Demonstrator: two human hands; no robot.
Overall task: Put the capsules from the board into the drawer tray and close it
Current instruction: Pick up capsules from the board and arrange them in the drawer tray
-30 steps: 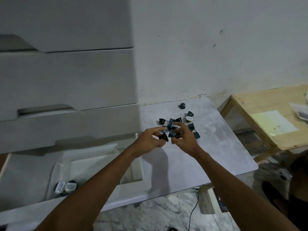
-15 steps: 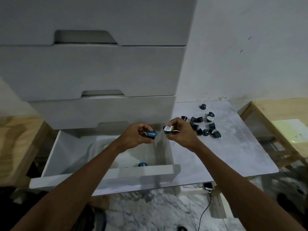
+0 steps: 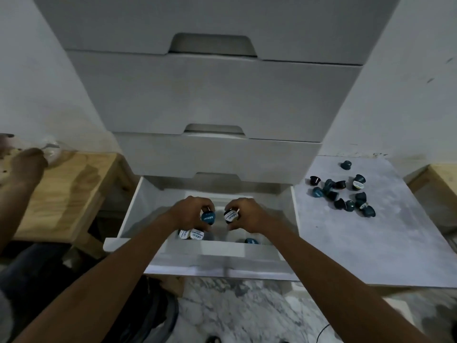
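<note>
Both hands hover over the open bottom drawer (image 3: 197, 253), side by side above its white tray (image 3: 237, 194). My left hand (image 3: 191, 214) is shut on a blue-lidded capsule (image 3: 207, 217). My right hand (image 3: 248, 214) is shut on a dark capsule with a white lid (image 3: 231, 216). Three capsules (image 3: 191, 234) lie in the tray near the drawer's front, one of them a blue capsule (image 3: 251, 241) on the right. On the grey marbled board (image 3: 371, 243) to the right, several dark and blue capsules (image 3: 342, 194) lie scattered.
Three closed white drawers (image 3: 212, 95) stack above the open one. A wooden table (image 3: 61, 194) stands at the left with another person's hand (image 3: 24, 167) on it. Another wooden table's edge (image 3: 442, 179) shows at far right. A marble floor (image 3: 237, 318) lies below.
Both hands carried their capsules left from the board to above the drawer tray. The view swung left, so the drawer is centred and the board sits at the right.
</note>
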